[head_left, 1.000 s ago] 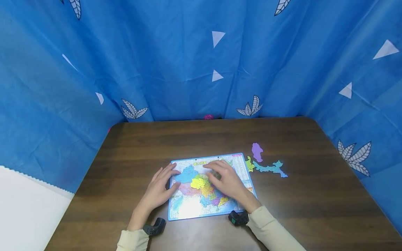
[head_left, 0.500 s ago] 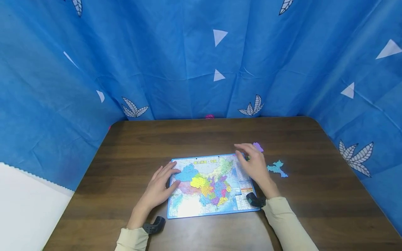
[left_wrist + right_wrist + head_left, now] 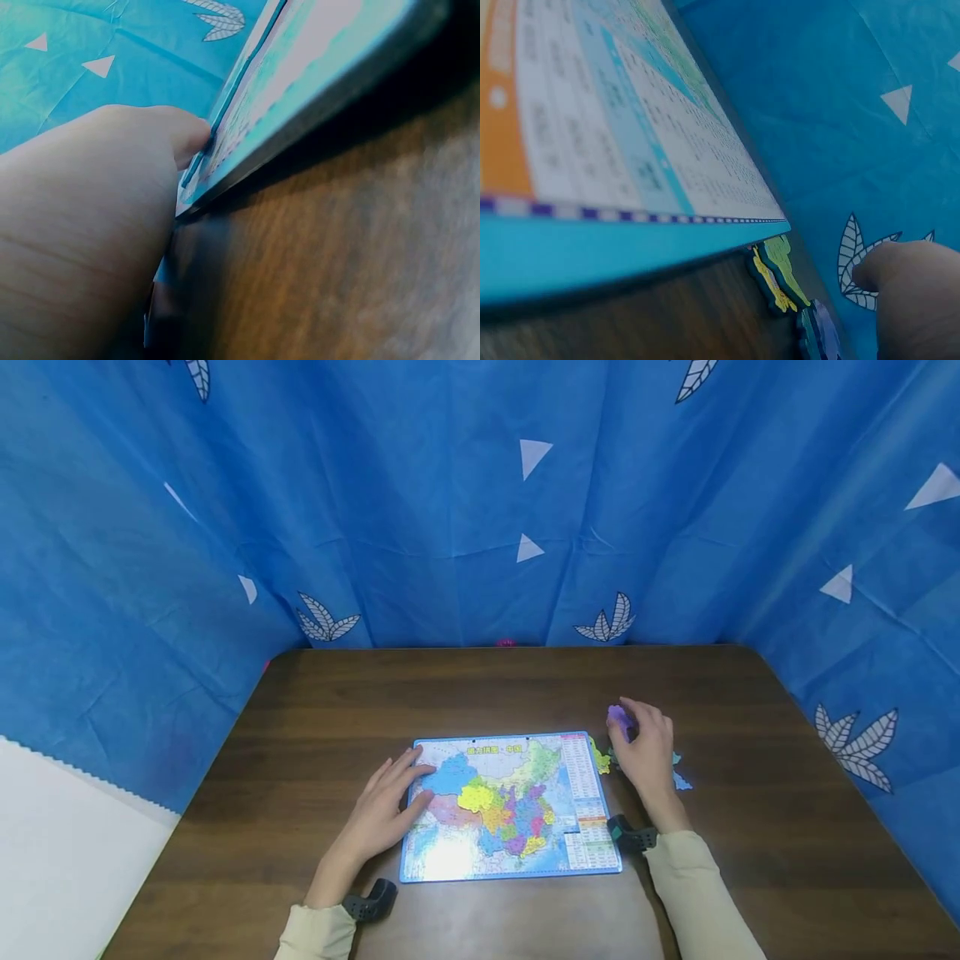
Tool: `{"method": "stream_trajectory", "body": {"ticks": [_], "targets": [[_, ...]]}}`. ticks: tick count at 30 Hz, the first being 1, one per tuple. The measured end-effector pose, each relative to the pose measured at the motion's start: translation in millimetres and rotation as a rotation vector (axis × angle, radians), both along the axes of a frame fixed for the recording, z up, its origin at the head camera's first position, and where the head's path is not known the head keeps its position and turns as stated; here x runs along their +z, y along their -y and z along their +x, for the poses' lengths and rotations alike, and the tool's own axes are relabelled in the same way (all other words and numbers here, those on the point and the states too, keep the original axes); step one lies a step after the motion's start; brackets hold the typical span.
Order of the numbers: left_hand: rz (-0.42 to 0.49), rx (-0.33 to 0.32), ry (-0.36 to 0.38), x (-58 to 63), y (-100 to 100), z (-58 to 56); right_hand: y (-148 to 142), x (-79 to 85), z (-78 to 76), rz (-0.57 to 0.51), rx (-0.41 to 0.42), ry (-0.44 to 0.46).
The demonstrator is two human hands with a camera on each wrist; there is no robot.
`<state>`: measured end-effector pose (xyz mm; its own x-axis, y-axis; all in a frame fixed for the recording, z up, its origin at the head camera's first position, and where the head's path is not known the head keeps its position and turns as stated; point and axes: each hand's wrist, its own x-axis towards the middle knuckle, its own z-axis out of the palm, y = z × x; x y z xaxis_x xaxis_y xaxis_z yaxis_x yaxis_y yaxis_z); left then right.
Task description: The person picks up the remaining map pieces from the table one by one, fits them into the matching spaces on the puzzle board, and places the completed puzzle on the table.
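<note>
A map puzzle board (image 3: 510, 860) with a blue rim lies flat on the wooden table, carrying coloured, region-shaped pieces. My left hand (image 3: 378, 814) rests at its left edge, fingers spread over the map; in the left wrist view the thumb (image 3: 191, 135) touches the rim. To the right of the board, my right hand (image 3: 647, 743) is over a purple puzzle piece (image 3: 618, 718), thumb and fingers bent apart around it. In the right wrist view that purple piece (image 3: 826, 330) appears low on the table, with the visible digit (image 3: 900, 274) above it.
A yellow-green piece (image 3: 601, 758) lies against the board's right edge. Beyond it, a teal piece (image 3: 677, 758) with a blue tip (image 3: 682, 782) is mostly hidden by my right hand. A blue curtain (image 3: 450, 527) hangs behind the dark table (image 3: 337, 693).
My right hand has moved from over the map, rightward past the board, to the purple piece. The left hand has stayed at the board's left edge.
</note>
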<state>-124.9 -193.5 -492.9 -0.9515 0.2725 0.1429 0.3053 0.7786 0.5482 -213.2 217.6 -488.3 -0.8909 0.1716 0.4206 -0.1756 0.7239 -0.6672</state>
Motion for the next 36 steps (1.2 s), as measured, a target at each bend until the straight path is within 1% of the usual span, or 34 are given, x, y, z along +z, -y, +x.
{"method": "stream_trajectory", "body": {"ticks": [3, 6, 8, 11, 15, 19, 28, 32, 36], "targets": [[-0.005, 0.005, 0.013, 1.2, -0.6, -0.5, -2.6, -2.6, 0.2, 0.014, -0.016, 0.058], [-0.009, 0.016, 0.033, 1.4, -0.4, 0.1, -2.5, -3.5, 1.6, 0.058, -0.029, 0.13], [-0.012, 0.02, 0.034, 0.8, -0.1, -0.1, -2.5, -3.1, 1.2, 0.084, -0.033, 0.157], [-0.015, 0.021, 0.029, -0.4, -0.2, -0.5, -2.4, -1.9, 2.3, 0.103, -0.037, 0.182], [-0.019, 0.016, 0.022, -1.3, -0.5, -0.2, -2.2, -0.8, 4.8, 0.094, -0.042, 0.2], [-0.014, 0.019, 0.023, -0.9, -0.6, 0.5, -2.0, -1.5, 5.6, 0.083, -0.04, 0.199], [-0.007, 0.018, 0.022, -0.8, -0.2, 0.6, -1.4, -3.3, 6.7, 0.044, -0.028, 0.146], [-0.001, 0.018, 0.024, -1.5, -0.3, 1.1, -0.1, -1.3, 7.3, 0.054, -0.022, 0.117], [-0.003, 0.019, 0.025, -2.5, -0.3, 1.7, 2.2, 2.1, 6.2, 0.061, 0.004, 0.089]]}}
